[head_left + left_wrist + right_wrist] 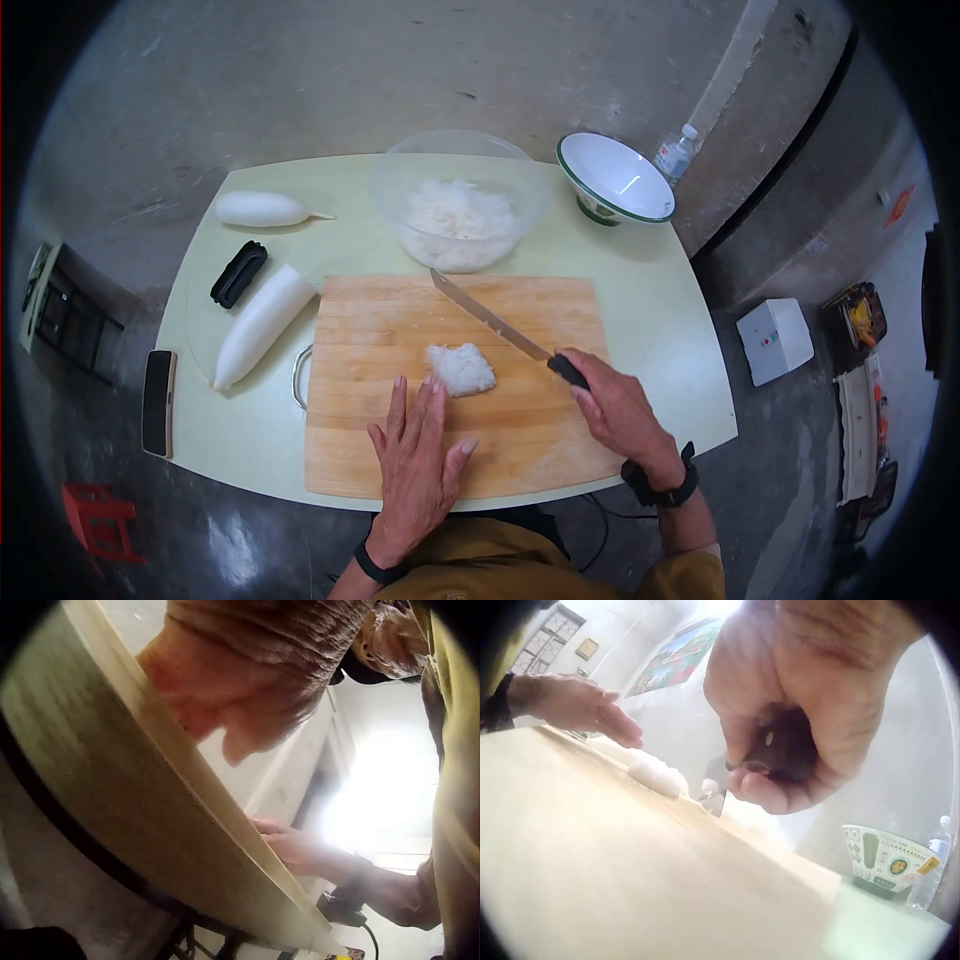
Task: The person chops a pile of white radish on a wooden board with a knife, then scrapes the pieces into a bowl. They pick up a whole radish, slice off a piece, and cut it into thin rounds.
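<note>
A small heap of white shreds (462,370) lies on the wooden cutting board (350,440). The left hand (414,465) has its fingers extended, fingertips at the heap's lower left edge; whether they touch it is unclear. In the head view the right hand (622,410) grips the black handle of a knife (495,322), its blade slanting up and left past the heap. The right wrist view shows the right hand (802,705) curled round that handle, with the heap (657,775) beyond. In the left wrist view the left hand (240,675) appears above the table edge.
Behind the board stands a clear bowl (460,250) of white shreds. A green-rimmed bowl (618,180) and a bottle (676,152) are at the back right. Left are two white radishes (262,208) (262,328), a black object (239,274) and a phone (158,404).
</note>
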`<state>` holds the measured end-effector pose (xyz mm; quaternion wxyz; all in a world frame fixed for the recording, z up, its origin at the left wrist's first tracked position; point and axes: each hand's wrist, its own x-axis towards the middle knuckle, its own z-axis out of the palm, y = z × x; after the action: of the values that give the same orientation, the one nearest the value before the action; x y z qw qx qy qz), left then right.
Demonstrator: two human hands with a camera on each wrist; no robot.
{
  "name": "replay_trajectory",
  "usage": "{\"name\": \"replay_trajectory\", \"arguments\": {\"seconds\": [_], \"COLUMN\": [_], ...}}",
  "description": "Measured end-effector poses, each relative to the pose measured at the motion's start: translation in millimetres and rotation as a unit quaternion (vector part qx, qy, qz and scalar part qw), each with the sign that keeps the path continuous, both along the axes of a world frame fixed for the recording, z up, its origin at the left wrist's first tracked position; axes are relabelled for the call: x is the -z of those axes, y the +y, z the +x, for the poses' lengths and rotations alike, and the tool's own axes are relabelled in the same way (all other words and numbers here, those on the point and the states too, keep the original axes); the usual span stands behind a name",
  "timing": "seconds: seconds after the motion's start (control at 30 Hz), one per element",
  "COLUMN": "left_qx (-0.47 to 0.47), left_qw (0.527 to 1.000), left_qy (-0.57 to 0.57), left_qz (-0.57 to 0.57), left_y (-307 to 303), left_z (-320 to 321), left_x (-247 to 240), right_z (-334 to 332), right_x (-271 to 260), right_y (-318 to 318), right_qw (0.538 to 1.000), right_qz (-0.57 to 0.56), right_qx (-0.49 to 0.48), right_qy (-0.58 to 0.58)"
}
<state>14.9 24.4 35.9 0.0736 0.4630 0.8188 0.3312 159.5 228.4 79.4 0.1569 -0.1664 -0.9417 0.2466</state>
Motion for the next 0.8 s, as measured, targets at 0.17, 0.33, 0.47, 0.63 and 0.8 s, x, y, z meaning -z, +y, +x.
{"name": "replay_trajectory", "arguments": {"seconds": [0.17, 0.33, 0.47, 0.63, 0.8], "left_qx": [-0.007, -0.036, -0.057, -0.071, -0.088], "left_qw": [0.998, 0.994, 0.985, 0.980, 0.975], "left_qy": [0.004, 0.000, 0.012, -0.001, 0.006], "left_qz": [0.055, 0.105, 0.160, 0.188, 0.203], "left_y": [-8, -12, -12, -20, -17], "left_z": [-4, -5, -6, -5, -2], "left_x": [5, 11, 11, 13, 15], "right_z": [-27, -41, -36, -17, -14], "right_x": [5, 4, -3, -4, 9], "right_y": [28, 39, 47, 56, 59], "right_qw": [0.999, 0.996, 0.991, 0.987, 0.997], "right_qz": [-0.012, -0.008, -0.041, -0.024, -0.040], "right_qx": [-0.024, -0.081, -0.087, -0.098, -0.060], "right_qy": [-0.025, -0.047, -0.089, -0.126, 0.008]}}
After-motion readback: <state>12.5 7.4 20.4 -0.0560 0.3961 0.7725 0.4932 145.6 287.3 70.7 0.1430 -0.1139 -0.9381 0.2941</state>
